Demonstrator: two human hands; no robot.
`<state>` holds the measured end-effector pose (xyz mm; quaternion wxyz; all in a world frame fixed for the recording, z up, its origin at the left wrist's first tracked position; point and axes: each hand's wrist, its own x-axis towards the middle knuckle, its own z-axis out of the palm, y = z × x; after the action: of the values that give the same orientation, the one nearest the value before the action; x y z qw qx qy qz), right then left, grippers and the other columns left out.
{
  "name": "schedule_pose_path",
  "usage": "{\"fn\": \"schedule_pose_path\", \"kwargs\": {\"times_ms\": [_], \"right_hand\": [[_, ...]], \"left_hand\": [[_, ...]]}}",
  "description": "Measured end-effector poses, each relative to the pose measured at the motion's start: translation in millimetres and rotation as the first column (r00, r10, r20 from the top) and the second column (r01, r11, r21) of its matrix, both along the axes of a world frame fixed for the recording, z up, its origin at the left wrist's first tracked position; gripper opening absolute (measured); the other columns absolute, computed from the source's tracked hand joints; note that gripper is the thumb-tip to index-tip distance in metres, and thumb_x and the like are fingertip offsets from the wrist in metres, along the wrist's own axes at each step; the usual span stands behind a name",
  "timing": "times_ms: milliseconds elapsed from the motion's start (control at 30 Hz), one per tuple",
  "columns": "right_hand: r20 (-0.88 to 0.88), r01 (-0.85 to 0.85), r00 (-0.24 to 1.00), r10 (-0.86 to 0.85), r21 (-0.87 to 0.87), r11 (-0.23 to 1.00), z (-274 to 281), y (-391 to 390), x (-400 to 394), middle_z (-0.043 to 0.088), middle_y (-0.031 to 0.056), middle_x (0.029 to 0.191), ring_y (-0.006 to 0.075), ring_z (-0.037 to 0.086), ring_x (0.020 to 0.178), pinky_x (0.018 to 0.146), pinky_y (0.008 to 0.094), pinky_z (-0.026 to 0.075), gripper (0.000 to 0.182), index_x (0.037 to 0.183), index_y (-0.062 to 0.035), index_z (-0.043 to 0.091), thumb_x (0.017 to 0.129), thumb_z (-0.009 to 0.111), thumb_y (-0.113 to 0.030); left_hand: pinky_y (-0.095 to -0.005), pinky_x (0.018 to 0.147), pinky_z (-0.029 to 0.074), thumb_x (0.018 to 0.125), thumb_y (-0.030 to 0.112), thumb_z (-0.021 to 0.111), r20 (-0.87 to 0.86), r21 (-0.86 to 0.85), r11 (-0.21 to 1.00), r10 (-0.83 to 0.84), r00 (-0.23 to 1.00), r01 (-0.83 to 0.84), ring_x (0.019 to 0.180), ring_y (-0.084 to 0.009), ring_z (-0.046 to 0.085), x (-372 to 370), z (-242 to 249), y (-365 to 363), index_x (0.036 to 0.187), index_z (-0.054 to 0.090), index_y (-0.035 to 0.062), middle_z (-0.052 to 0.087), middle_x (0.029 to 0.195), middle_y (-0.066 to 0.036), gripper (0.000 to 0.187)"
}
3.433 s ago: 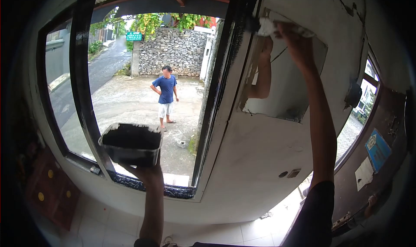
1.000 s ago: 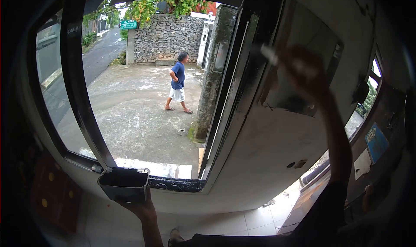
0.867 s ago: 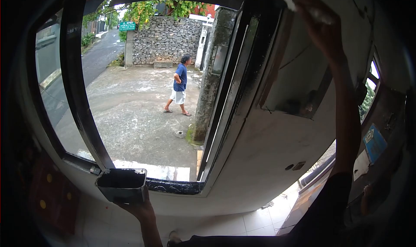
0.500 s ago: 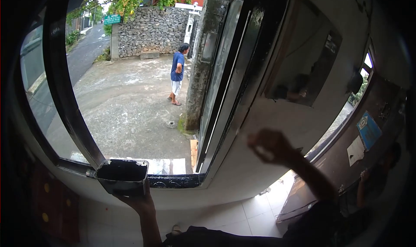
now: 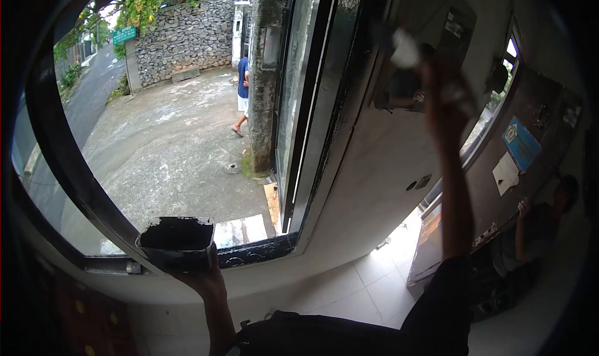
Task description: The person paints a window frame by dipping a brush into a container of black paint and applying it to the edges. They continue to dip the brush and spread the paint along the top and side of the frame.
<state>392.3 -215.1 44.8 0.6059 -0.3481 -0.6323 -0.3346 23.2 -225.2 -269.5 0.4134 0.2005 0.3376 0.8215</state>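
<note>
From below, my left hand [image 5: 201, 280] grips a squarish plastic tub [image 5: 178, 259], its inside coated with black paint. The tub is level, just in front of the window's lower frame [image 5: 265, 248]. My right hand [image 5: 444, 84] is raised high on the right, smeared by motion, its fingers closed around a blurred paintbrush [image 5: 405, 49] with a pale middle and dark tip. The brush overlaps the dark window frame [image 5: 349, 63] and the wall panel beside it. Glossy black paint covers much of that frame.
Outside, a person [image 5: 243, 91] in a blue top walks by a concrete pillar [image 5: 264, 75]. At the right, another person [image 5: 540, 225] is near a dark door [image 5: 474, 225] bearing a blue poster [image 5: 521, 142]. White floor tiles [image 5: 374, 281] lie below.
My right hand has swung upward, bringing the paintbrush into view. My left hand still supports the tub. The view has turned right, and the person outside has moved partly behind the pillar.
</note>
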Motion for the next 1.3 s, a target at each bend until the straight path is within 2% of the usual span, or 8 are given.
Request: {"fn": "schedule_pose_path", "kwargs": {"times_ms": [67, 167, 233, 533, 633, 700, 933, 1300], "right_hand": [[0.059, 0.061, 0.997, -0.054, -0.119, 0.991, -81.9, 6.3, -3.9, 0.069, 0.0081, 0.087, 0.0125, 0.067, 0.079, 0.065, 0.0266, 0.052, 0.011, 0.095, -0.0057, 0.070, 0.085, 0.069, -0.010], [-0.049, -0.061, 0.998, 0.047, -0.345, 0.936, -189.4, -22.4, -34.8, 0.069, 0.0110, 0.086, 0.0193, 0.068, 0.080, 0.069, 0.0284, 0.053, 0.009, 0.093, -0.0004, 0.069, 0.085, 0.065, -0.001], [-0.258, -0.200, 0.965, 0.047, -0.608, 0.768, -235.0, -41.9, -42.9, 0.069, 0.0113, 0.085, 0.0188, 0.068, 0.080, 0.068, 0.0280, 0.053, 0.008, 0.090, -0.0002, 0.070, 0.085, 0.064, 0.000], [-0.045, 0.043, 0.998, -0.037, 0.124, 0.991, -38.2, -9.2, -20.4, 0.069, 0.0049, 0.094, 0.0118, 0.066, 0.082, 0.072, 0.0240, 0.051, 0.013, 0.099, -0.0041, 0.069, 0.089, 0.067, -0.012], [-0.288, -0.287, 0.902, 0.321, 0.153, 0.946, -26.6, 1.8, -29.3, 0.069, 0.0050, 0.092, 0.0108, 0.065, 0.080, 0.072, 0.0233, 0.051, 0.012, 0.098, -0.0034, 0.069, 0.089, 0.067, -0.011], [-0.210, 0.102, 0.971, -0.114, -0.065, 0.993, -74.3, 7.2, -19.4, 0.069, 0.0050, 0.089, 0.0094, 0.064, 0.076, 0.068, 0.0231, 0.051, 0.012, 0.097, -0.0031, 0.069, 0.088, 0.068, -0.011], [-0.373, -0.171, 0.923, -0.090, -0.609, 0.775, -297.8, -51.3, -61.4, 0.069, 0.0098, 0.081, 0.0171, 0.068, 0.075, 0.065, 0.0281, 0.054, 0.007, 0.091, -0.0007, 0.069, 0.086, 0.066, -0.004], [-0.040, 0.004, 0.999, -0.003, 0.030, 1.000, -61.2, -14.8, -60.2, 0.068, 0.0086, 0.093, 0.0146, 0.066, 0.082, 0.073, 0.0263, 0.054, 0.014, 0.101, -0.0012, 0.067, 0.091, 0.063, -0.009]], "left_hand": [[-0.0554, 0.105, 0.038, 0.088, 0.070, 0.040, 0.280, 0.052, 0.991, -0.133, 0.951, 0.123, 0.137, -0.0316, 0.031, -6.8, -8.7, 6.2, 0.150, 0.018, 0.0282, 0.023, 0.151, -0.007, 0.077], [-0.0564, 0.106, 0.036, 0.089, 0.069, 0.040, -0.572, 0.217, 0.974, 0.174, 0.802, -0.057, 0.135, -0.0314, 0.033, -14.3, -24.9, 16.0, 0.149, 0.019, 0.0280, 0.025, 0.150, -0.006, 0.076], [-0.0565, 0.105, 0.037, 0.088, 0.071, 0.039, 0.178, 0.015, 0.996, -0.088, 0.980, 0.086, 0.134, -0.0312, 0.034, -7.7, 6.9, 10.5, 0.148, 0.021, 0.0277, 0.026, 0.150, -0.006, 0.076], [-0.0508, 0.104, 0.041, 0.086, 0.073, 0.041, 0.334, 0.241, 0.921, -0.376, 0.865, 0.307, 0.131, -0.0310, 0.039, -6.0, -1.4, 28.2, 0.148, 0.023, 0.0221, 0.032, 0.146, -0.011, 0.082], [-0.0514, 0.104, 0.041, 0.086, 0.073, 0.041, 0.265, 0.193, 0.930, -0.357, 0.896, 0.313, 0.132, -0.0311, 0.038, -3.9, -5.6, 30.0, 0.148, 0.023, 0.0220, 0.031, 0.147, -0.010, 0.082], [-0.0515, 0.104, 0.040, 0.086, 0.072, 0.041, 0.213, 0.167, 0.934, -0.348, 0.913, 0.317, 0.132, -0.0311, 0.038, -4.9, -7.2, 31.2, 0.148, 0.024, 0.0221, 0.031, 0.147, -0.010, 0.082], [-0.0507, 0.103, 0.042, 0.087, 0.071, 0.043, 0.290, 0.247, 0.885, -0.457, 0.841, 0.395, 0.132, -0.0310, 0.038, -14.4, -19.7, 37.3, 0.148, 0.024, 0.0229, 0.032, 0.147, -0.010, 0.080], [-0.0544, 0.107, 0.037, 0.085, 0.072, 0.045, 0.105, 0.133, 0.964, -0.246, 0.964, 0.232, 0.135, -0.0335, 0.033, 10.8, 26.9, 22.0, 0.149, 0.022, 0.0232, 0.027, 0.149, -0.011, 0.084]]}}
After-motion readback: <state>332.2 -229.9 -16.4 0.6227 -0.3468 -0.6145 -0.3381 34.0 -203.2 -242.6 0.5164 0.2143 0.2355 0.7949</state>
